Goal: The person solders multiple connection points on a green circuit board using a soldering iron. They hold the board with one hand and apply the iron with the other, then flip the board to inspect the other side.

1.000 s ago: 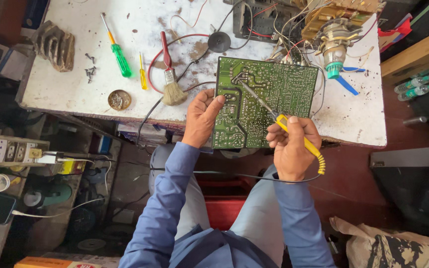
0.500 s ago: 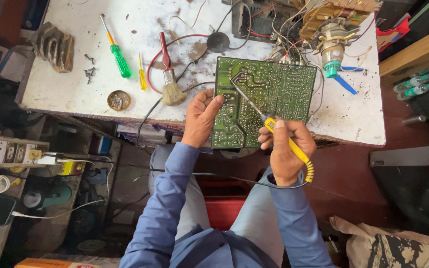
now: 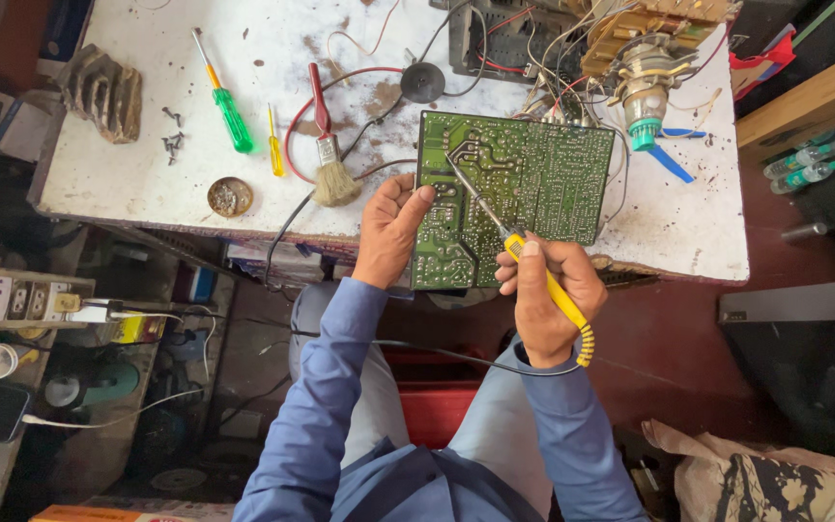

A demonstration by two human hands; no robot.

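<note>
While the person sits at the bench edge, the nearest item is the right hand (image 3: 545,302), closed in a pen-like grip round the yellow handle of a soldering iron (image 3: 524,259). Its thin metal shaft runs up and away from the knuckles, with the tip resting on the upper left part of the board. A ribbed yellow strain relief and a dark cord leave the heel of that hand and trail across the lap.

Item: left hand (image 3: 390,227), just left of the right one. Fingers partly curled, thumb and fingertips pinching the left edge of the green circuit board (image 3: 524,184), solder side up. The board's near end overhangs the edge of the white worktable (image 3: 128,174); its far end lies on the tabletop.

Handling note, as a judgement: the board looks light, stiff and flat, but fragile on its traces and joints. It is best taken by the bare edges, as the left hand does. The iron should be held only by the insulated handle.

Item, beyond and left of the left hand: a brush (image 3: 329,155) with a red handle, touching a red wire loop. Further left lie a small yellow screwdriver (image 3: 273,145), a green-handled screwdriver (image 3: 224,97), a round tin (image 3: 229,196) and loose screws (image 3: 172,140).

Item, beyond the right hand: a tangle of wired parts (image 3: 630,48) and a teal-capped component (image 3: 642,130) at the table's far side.
</note>
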